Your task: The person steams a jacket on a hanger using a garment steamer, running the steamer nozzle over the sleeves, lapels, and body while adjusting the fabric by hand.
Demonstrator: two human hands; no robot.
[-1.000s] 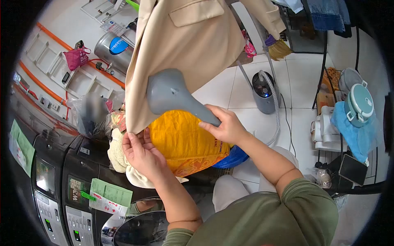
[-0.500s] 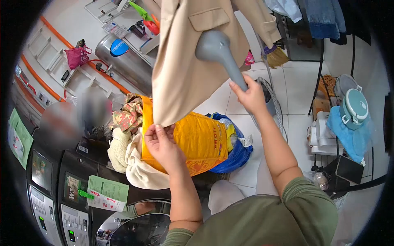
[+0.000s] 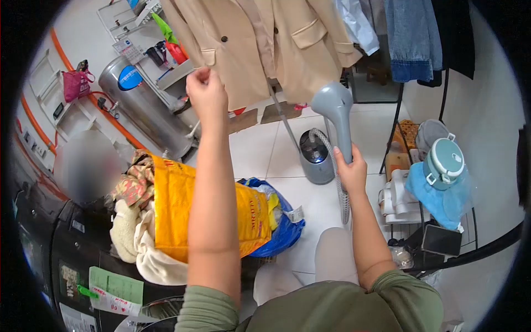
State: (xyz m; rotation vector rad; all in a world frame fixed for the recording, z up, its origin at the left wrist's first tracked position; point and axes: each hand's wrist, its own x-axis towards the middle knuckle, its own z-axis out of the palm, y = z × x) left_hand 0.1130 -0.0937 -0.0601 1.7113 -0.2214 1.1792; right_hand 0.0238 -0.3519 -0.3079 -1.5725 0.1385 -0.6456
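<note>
A beige blazer (image 3: 247, 61) with dark buttons hangs at the top of the view, its front facing me. My right hand (image 3: 351, 170) grips the handle of a grey garment steamer head (image 3: 334, 104), held just below the blazer's right hem. From the handle a ribbed hose (image 3: 344, 206) runs to the steamer base (image 3: 317, 160) on the floor. My left hand (image 3: 208, 93) is raised by the blazer's left side, just under a sleeve cuff. Its fingers are curled closed, with no cloth seen in them.
A yellow bag (image 3: 176, 205) of laundry and a blue bag (image 3: 285, 221) stand at left, beside dark machines (image 3: 66, 243). A metal tank (image 3: 145, 105) is behind. At right, a rack holds a teal-lidded container (image 3: 447, 156); a denim garment (image 3: 412, 41) hangs above.
My left hand has let go of the blazer's hem and risen. The steamer head has moved down and right, off the cloth. The blazer now hangs facing me, and the view has shifted.
</note>
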